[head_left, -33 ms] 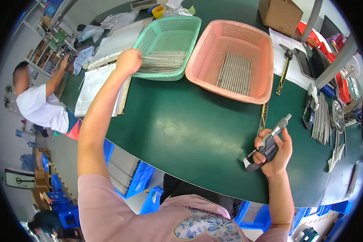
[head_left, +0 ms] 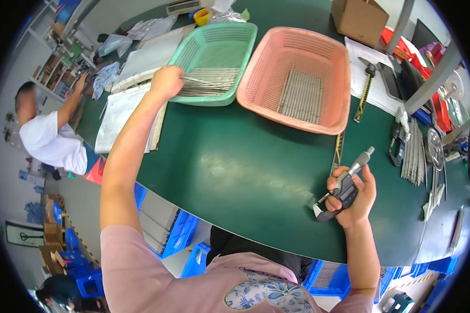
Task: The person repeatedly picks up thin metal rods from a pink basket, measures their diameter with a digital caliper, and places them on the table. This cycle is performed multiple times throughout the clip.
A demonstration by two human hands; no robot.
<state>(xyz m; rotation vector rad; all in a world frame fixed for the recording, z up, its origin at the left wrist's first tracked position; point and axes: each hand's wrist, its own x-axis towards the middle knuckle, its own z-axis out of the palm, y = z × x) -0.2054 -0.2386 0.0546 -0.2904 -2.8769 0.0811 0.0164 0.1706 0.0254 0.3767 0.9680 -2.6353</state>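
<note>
At the near left edge of the green basket [head_left: 231, 98], my left hand [head_left: 167, 82] is closed on the end of a thin metal rod [head_left: 201, 82]. That rod slants across several similar rods [head_left: 219, 74] lying side by side in the basket. My fingertips are partly turned from view. In my right hand [head_left: 361, 201], held above the table at the right, is a digital micrometer [head_left: 345, 192]. Its frame and jaws point to the lower left, its thimble to the upper right. No rod sits between the jaws.
The pink basket [head_left: 250, 94] beside the green one holds a row of rods [head_left: 302, 96]. An open binder [head_left: 122, 117] lies left. At the right are calipers [head_left: 368, 86], a bundle of rods [head_left: 413, 154] and a metal post [head_left: 434, 78]. A co-worker [head_left: 55, 130] sits at far left.
The rod in my left hand now lies at a clearer slant over the other rods. The whole view has shifted slightly; my right hand keeps the micrometer in the same pose.
</note>
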